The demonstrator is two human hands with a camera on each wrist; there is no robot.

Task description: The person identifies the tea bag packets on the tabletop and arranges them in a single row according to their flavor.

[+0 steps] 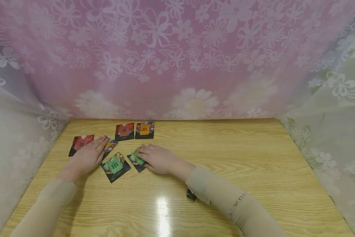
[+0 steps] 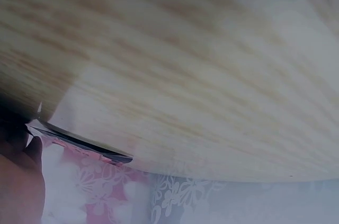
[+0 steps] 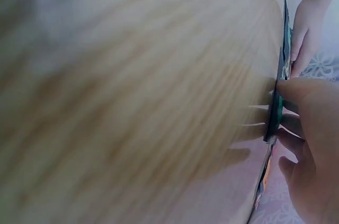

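My left hand point(image 1: 88, 155) lies palm down with its fingers extended over a small flat packet with an orange label point(image 1: 110, 144), covering part of it. Close beside that hand is a packet with a red label point(image 1: 80, 143), partly hidden by it. My right hand point(image 1: 159, 160) rests its fingers on a green-labelled packet point(image 1: 135, 160); in the right wrist view, the fingers point(image 3: 291, 123) spread along this packet point(image 3: 274, 113) on the tabletop. Between both hands sits another green-labelled packet point(image 1: 115, 167), turned at an angle.
Toward the back, a red-labelled packet point(image 1: 124, 132) and an orange-labelled packet point(image 1: 144, 130) stand side by side. A small black thing point(image 1: 190, 195) peeks out by the right sleeve point(image 1: 202, 184). Flowered curtains point(image 1: 177, 65) enclose the wooden table point(image 1: 239, 144) at the back and sides.
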